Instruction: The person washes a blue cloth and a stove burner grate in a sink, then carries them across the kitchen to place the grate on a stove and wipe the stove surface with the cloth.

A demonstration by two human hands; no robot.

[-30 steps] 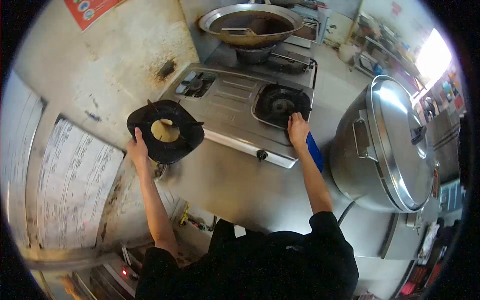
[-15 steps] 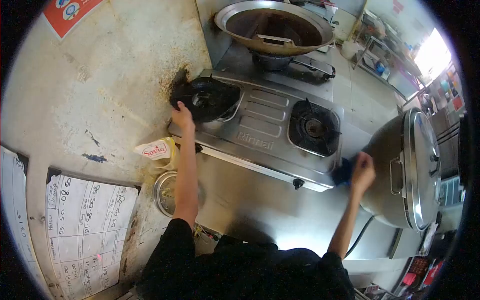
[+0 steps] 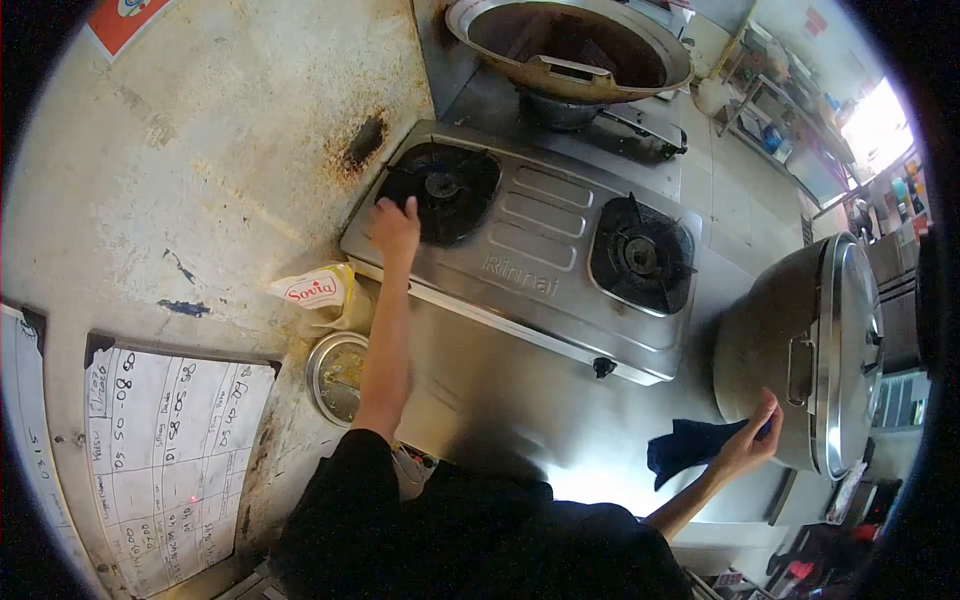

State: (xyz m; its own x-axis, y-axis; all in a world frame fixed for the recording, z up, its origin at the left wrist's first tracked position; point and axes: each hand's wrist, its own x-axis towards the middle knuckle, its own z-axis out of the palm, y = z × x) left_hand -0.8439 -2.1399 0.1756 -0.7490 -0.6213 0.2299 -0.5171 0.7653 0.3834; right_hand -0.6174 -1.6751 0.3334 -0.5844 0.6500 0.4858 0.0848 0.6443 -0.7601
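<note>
Reaching left hand (image 3: 395, 225) (arm outstretched) onto burner grate (image 3: 440, 190)

Kitchen corner around us

We see a wok (image 3: 570, 45) at top centre, a big steel pot (image 3: 810, 350) at right, a pouch (image 3: 315, 292) and handwritten sheet (image 3: 170, 440) at left.

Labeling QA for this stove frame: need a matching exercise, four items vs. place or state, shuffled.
Items:
1. left hand
2. dark cloth
3. wok
4. Sovia pouch

Places:
A. on the burner behind the two-burner stove
B. held in the right hand, beside the big steel pot
C. against the wall, left of the stove
D. on the left burner grate

Pairs: 1-D, 2-B, 3-A, 4-C
</note>
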